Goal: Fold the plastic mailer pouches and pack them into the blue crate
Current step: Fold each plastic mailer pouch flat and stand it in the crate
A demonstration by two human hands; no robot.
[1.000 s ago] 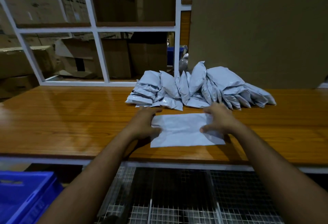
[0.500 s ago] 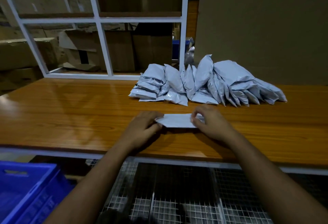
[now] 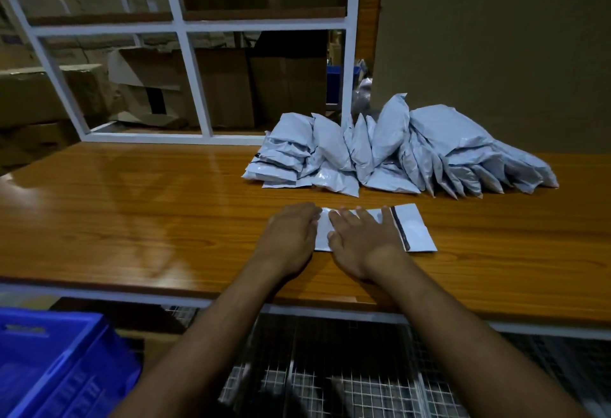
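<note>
Item: mailer pouch (image 3: 415,230), one, white, partly folded. It lies flat on the wooden surface (image 3: 139,212) near the front edge, its long axis running 9 to 3 o'clock. Its dark adhesive strip shows near the 3 o'clock end, which is left uncovered.

Left hand (image 3: 291,239): palm down at the pouch's 9 o'clock end, fingers loosely bent over the edge. Whether it pins that edge or merely rests there cannot be told.

Right hand (image 3: 365,240): flat, fingers straight and spread, pressing the middle of the pouch. It grasps nothing.

Key relation: the uncovered end extends toward 3 o'clock from the right hand, so the right hand is the nearer one for any further fold. Judged so, a fold would bring that end across toward 9 o'clock.

Stock: pile of filled grey pouches (image 3: 396,156), at 12 to 1 o'clock from the hands, well apart from them, leaning against one another.

Destination: blue crate (image 3: 56,364), at 7 o'clock, below the level of the surface. Its contents are not visible.

Status, as judged: folding is under way, and packing of this pouch is not yet begun.
</note>
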